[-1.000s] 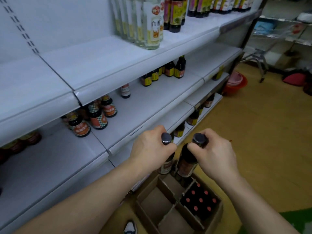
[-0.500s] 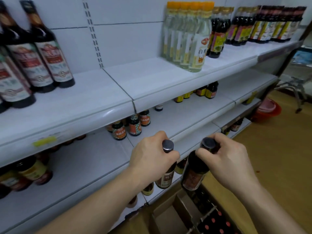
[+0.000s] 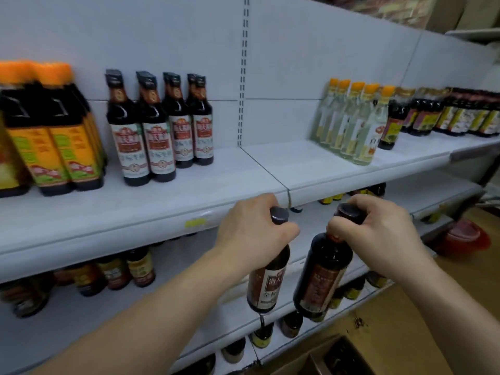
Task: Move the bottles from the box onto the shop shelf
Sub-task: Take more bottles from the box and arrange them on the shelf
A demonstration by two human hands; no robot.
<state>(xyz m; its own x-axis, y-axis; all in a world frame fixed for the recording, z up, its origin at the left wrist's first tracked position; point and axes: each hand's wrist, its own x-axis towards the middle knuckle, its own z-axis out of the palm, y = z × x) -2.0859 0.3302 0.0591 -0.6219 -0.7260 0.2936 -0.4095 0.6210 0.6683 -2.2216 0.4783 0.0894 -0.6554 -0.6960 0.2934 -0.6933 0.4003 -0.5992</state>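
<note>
My left hand [image 3: 251, 234] grips the neck of a dark sauce bottle [image 3: 266, 282] with a white and brown label, its black cap showing above my fingers. My right hand [image 3: 378, 234] grips the neck of a second dark bottle [image 3: 322, 274], which tilts a little. Both bottles hang in the air in front of the white shop shelf [image 3: 243, 174], just below its front edge. Matching dark bottles [image 3: 159, 131] stand in rows on that shelf at the left. A corner of the cardboard box [image 3: 319, 358] shows at the bottom edge.
Orange-labelled packs [image 3: 54, 136] stand at the shelf's far left, clear bottles with orange caps [image 3: 351, 125] and more dark bottles [image 3: 446, 115] to the right. Small jars [image 3: 113, 272] fill the lower shelves. A red basin [image 3: 465, 236] sits on the wooden floor at right.
Both hands have lifted the two bottles out of the box and up to the level of the upper shelf. The view has tilted up, so the box has nearly left the frame.
</note>
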